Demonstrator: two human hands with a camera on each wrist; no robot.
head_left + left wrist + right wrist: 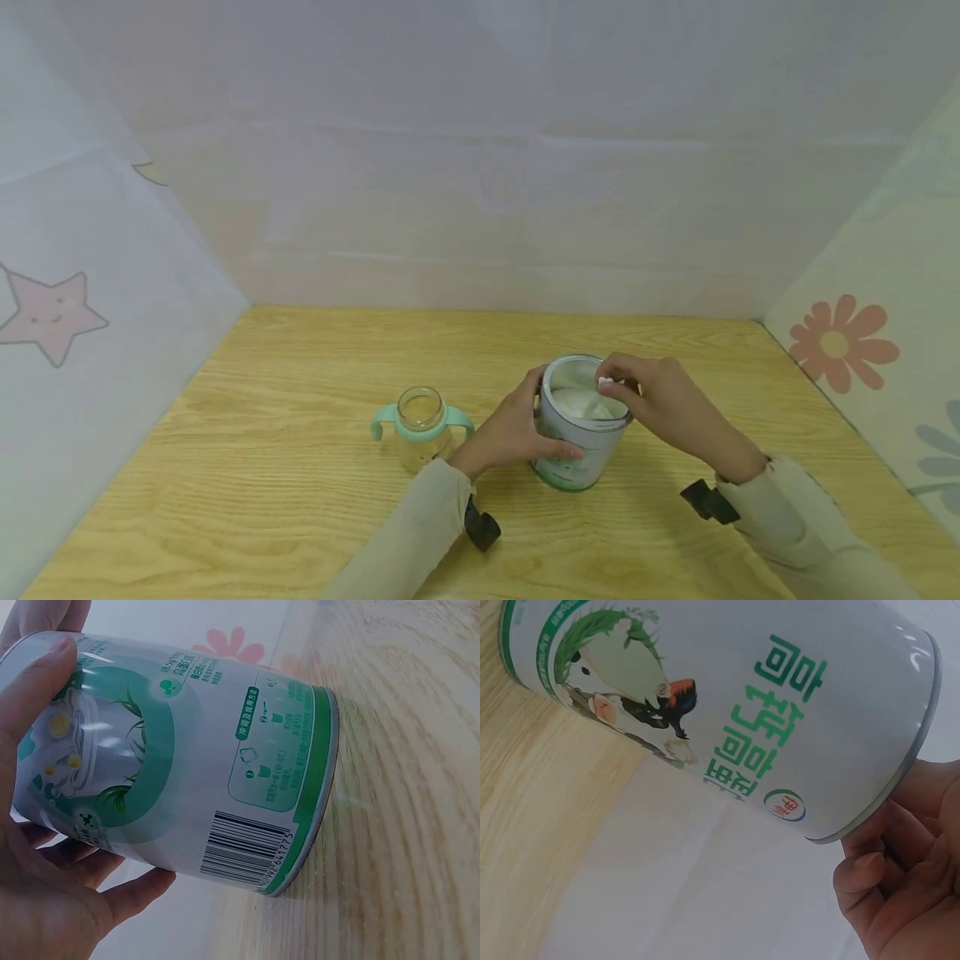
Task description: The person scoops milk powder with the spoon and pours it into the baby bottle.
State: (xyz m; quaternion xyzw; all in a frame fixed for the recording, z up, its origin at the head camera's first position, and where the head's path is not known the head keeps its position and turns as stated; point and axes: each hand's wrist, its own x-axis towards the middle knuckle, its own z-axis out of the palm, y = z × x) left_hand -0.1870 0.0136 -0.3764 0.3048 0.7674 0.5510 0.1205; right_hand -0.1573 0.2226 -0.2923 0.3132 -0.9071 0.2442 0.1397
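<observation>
A white and green milk powder can (581,454) stands on the table, its mouth uncovered and pale powder (573,402) showing inside. My left hand (510,429) grips the can's left side, thumb across the front, as the left wrist view also shows against the printed label (202,765). Over the right part of the rim, my right hand (663,408) pinches the white end of a scoop (605,381); its lower part is hard to make out in the can. The right wrist view shows curled fingers (900,862) at the rim, with the scoop hidden there.
To the left of the can, a clear amber baby bottle (420,425) with two mint handles stands uncapped, close to my left forearm. The wood-grain table (262,467) is bounded by a pale cloth (487,208) behind and at both sides.
</observation>
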